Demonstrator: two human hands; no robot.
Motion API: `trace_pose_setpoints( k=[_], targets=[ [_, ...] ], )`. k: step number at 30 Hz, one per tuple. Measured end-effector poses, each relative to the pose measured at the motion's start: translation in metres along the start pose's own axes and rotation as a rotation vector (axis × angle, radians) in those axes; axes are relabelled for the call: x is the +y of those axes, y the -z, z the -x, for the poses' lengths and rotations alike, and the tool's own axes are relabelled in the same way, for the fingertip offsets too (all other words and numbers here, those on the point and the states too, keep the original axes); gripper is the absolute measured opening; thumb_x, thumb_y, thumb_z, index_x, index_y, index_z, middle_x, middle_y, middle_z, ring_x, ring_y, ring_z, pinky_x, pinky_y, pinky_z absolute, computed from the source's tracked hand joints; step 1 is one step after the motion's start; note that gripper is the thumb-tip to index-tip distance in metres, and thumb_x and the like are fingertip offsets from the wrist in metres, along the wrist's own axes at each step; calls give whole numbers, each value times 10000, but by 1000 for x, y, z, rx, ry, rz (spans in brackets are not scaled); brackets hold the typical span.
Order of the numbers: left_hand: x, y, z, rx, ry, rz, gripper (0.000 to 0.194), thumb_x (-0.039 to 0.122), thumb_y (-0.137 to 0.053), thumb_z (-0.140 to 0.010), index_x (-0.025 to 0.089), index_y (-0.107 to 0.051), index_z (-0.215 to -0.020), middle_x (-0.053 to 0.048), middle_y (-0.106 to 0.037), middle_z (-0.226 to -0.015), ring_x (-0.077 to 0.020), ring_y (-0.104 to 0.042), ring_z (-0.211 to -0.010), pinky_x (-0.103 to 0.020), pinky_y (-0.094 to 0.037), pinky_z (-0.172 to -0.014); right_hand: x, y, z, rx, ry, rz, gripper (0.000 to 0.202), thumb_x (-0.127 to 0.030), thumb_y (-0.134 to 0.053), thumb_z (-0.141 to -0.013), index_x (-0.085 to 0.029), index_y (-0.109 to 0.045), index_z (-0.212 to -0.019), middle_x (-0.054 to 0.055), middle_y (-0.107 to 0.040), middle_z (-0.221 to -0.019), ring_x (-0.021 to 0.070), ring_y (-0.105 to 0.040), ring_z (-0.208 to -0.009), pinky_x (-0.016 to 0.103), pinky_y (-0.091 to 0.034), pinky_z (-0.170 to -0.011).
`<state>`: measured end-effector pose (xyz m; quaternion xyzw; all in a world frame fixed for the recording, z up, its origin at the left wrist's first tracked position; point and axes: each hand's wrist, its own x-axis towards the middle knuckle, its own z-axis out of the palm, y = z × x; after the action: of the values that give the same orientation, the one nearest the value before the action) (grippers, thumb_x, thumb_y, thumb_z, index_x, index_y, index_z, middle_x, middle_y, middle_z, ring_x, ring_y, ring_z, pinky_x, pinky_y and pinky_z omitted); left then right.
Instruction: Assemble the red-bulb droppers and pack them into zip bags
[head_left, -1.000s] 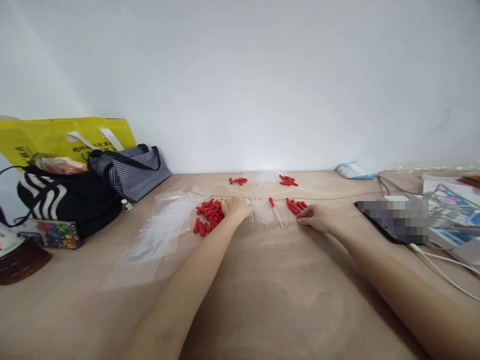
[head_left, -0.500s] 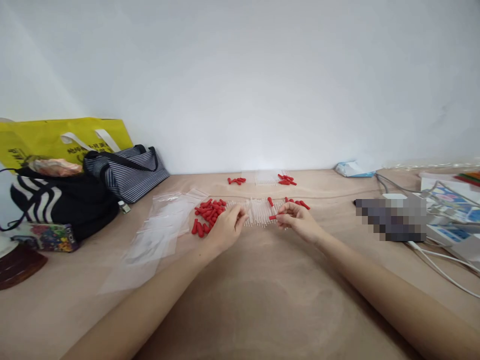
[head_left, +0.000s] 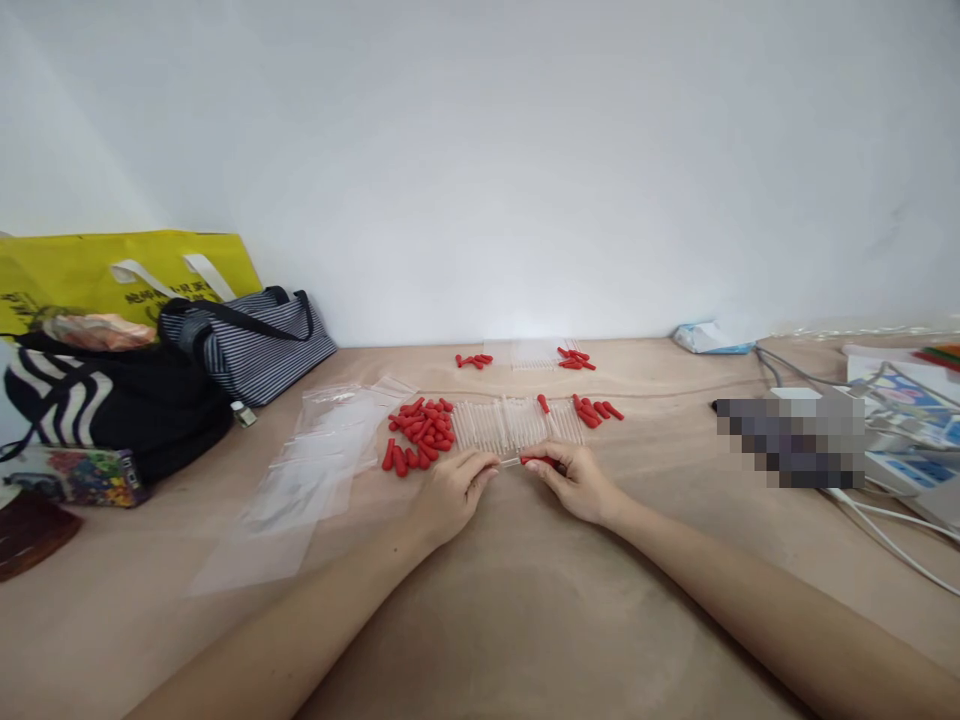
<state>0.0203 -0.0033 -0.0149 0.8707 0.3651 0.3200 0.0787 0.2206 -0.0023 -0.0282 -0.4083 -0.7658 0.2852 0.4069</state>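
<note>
My left hand [head_left: 453,492] pinches one end of a thin clear tube [head_left: 511,462]. My right hand [head_left: 576,482] is closed on a red rubber bulb [head_left: 529,460], whose open end meets or nearly meets the tube; the exact contact is too small to tell. Just beyond my hands lies a row of clear tubes [head_left: 487,425], with one red bulb [head_left: 543,404] on top. A pile of red bulbs [head_left: 420,428] is left of the row, and several more red bulbs [head_left: 589,410] lie at its right end.
Clear plastic bags [head_left: 322,470] are spread on the left. Behind them stand a striped bag [head_left: 255,340], a black bag [head_left: 165,410] and a yellow bag [head_left: 67,270]. More red bulbs [head_left: 576,358] lie near the wall. Cables [head_left: 892,530] and a power strip [head_left: 896,470] are at right.
Both hands have moved toward me, off the row of tubes. A clear tube now shows between them, and the red bulb in my right hand has moved nearer to my left hand.
</note>
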Motion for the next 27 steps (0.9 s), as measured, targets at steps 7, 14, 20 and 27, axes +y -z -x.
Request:
trace_pose_setpoints(
  k=[7,14,20,27],
  targets=[
    [0,0,1,21,-20,18,186,212,-407,-848,168,-575,-914,-46,-633,-841,-144,-587,-760,-255,-462,-674,1,-3,0,-59,-37,-116,153,-288,-492,-791,-179,-576,-858,26,-628,-777,134,-558,-704,257,-434,-644],
    [-2,0,1,48,-73,68,219,181,-399,-847,152,-586,-956,-60,-634,-839,-136,-587,-742,-252,-476,-669,-2,-4,1,-73,-20,-121,147,-296,-512,-780,-169,-575,-817,14,-611,-733,117,-536,-654,230,-409,-590],
    [-4,-1,1,73,-125,86,247,141,-400,-833,165,-594,-984,-63,-643,-856,-133,-591,-755,-253,-485,-679,-5,-2,2,-37,38,-39,142,-281,-501,-787,-171,-593,-783,21,-621,-702,121,-539,-629,236,-416,-583],
    [-3,1,2,37,-200,-6,345,47,-336,-796,170,-592,-992,-57,-635,-848,-134,-583,-798,-252,-481,-700,-9,-1,5,-48,83,-8,155,-270,-481,-798,-189,-612,-817,35,-643,-743,134,-564,-666,253,-436,-613]
  ],
)
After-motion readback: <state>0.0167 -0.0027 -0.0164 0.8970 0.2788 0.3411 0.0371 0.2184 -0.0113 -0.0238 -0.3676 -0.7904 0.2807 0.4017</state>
